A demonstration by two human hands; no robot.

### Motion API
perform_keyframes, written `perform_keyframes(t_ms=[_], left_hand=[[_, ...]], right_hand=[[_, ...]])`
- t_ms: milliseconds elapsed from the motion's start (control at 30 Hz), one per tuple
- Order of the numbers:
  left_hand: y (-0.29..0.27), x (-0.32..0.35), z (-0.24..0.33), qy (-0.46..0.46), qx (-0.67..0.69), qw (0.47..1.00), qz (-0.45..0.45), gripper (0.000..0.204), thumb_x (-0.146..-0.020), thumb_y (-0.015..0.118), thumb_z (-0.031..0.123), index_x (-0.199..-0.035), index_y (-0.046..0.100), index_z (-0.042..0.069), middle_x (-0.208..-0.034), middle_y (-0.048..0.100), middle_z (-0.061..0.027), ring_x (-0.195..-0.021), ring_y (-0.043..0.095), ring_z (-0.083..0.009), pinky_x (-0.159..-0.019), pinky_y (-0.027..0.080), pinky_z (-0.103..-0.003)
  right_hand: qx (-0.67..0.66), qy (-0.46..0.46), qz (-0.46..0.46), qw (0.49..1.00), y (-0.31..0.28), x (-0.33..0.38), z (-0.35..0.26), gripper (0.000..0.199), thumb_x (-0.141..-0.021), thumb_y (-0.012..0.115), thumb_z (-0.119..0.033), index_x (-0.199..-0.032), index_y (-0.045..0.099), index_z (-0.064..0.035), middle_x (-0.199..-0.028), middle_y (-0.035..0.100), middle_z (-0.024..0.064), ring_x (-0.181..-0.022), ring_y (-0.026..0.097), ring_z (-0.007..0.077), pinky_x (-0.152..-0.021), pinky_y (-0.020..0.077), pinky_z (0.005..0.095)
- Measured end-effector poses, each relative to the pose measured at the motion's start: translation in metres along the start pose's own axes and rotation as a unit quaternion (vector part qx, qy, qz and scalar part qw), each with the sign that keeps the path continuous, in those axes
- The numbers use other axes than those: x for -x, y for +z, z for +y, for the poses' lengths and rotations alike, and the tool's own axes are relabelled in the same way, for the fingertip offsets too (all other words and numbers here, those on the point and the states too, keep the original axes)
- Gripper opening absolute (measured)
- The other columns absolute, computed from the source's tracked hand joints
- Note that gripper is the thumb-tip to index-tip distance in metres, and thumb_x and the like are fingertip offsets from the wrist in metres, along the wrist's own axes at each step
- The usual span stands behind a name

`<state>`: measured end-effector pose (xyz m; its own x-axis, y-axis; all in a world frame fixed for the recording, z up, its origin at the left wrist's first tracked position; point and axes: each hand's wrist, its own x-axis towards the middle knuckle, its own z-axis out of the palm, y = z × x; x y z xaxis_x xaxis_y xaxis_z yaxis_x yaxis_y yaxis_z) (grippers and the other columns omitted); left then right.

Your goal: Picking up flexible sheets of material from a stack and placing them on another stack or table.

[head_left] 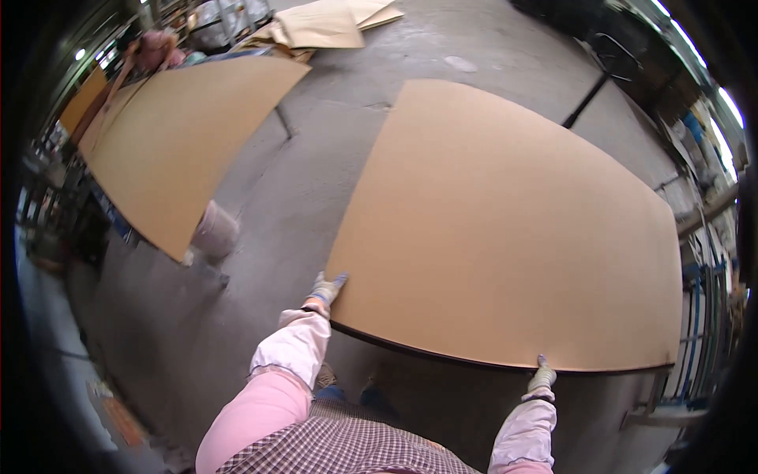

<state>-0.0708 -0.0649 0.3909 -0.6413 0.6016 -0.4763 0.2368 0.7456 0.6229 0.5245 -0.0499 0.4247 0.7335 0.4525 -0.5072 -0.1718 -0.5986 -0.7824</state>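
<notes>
A large flat brown board (505,229) with a dark near edge spreads out in front of me, off the floor. What supports it from beneath is hidden. At its near left corner, my left hand (325,291), in a pale work glove, grips the edge, its thumb over the top face. My right hand (542,374), also gloved, holds the near edge further right with a finger or thumb showing on top. The other fingers of both hands are mostly hidden under the board.
To the left, another brown sheet (189,134) lies on a table, with a person in pink (151,54) leaning over its far end. A pale bucket-like container (216,229) stands beside it. Loose brown sheets (320,24) lie behind; a black post (586,101) and metal racks (695,332) are right.
</notes>
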Motion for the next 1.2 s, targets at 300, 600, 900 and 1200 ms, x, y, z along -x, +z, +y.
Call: perform_keyframes(t_ms=[300,600,900,1200], left_hand=[[-0.068,-0.022,-0.065,-0.155,0.101,0.977,0.107,0.093,-0.058,0.057,0.065,-0.126,0.029,0.008,-0.124,0.034,-0.0238,-0.117,0.031,-0.0334,-0.097,0.026,-0.036],[-0.378,-0.126,-0.311,-0.065,0.421,0.801,0.421,0.070,-0.071,0.050,0.054,-0.122,0.036,0.008,-0.122,0.039,-0.0102,-0.112,0.036,-0.0216,-0.093,0.030,-0.036],[-0.456,-0.146,-0.042,0.190,0.638,0.739,-0.107,0.045,-0.076,0.055,0.023,-0.115,0.042,0.005,-0.114,0.046,-0.0070,-0.106,0.043,-0.0205,-0.091,0.034,-0.034],[-0.618,-0.038,0.123,0.318,0.683,0.613,-0.238,0.030,-0.085,0.042,0.022,-0.103,0.051,0.000,-0.104,0.054,-0.0147,-0.098,0.051,-0.0220,-0.085,0.041,-0.036]], right_hand=[[0.164,0.064,0.021,0.984,0.007,-0.004,-0.011,0.049,-0.067,0.066,-0.039,-0.102,0.050,-0.0078,-0.096,0.054,0.0084,-0.082,0.050,0.0248,-0.062,0.0422,0.0362],[0.214,-0.350,0.090,0.908,0.034,0.149,0.030,0.025,-0.072,0.059,-0.003,-0.095,0.050,0.0020,-0.080,0.055,0.0117,-0.068,0.052,0.0164,-0.060,0.0467,0.0297],[0.264,-0.044,-0.502,0.822,0.226,0.540,0.068,0.040,-0.075,0.060,-0.016,-0.108,0.046,0.0021,-0.096,0.055,0.0138,-0.086,0.055,0.0190,-0.073,0.0453,0.0290],[-0.302,-0.474,-0.577,0.593,0.345,0.803,-0.210,0.027,-0.085,0.045,-0.024,-0.097,0.052,-0.0011,-0.094,0.055,0.0102,-0.091,0.051,0.0175,-0.084,0.0392,0.0310]])
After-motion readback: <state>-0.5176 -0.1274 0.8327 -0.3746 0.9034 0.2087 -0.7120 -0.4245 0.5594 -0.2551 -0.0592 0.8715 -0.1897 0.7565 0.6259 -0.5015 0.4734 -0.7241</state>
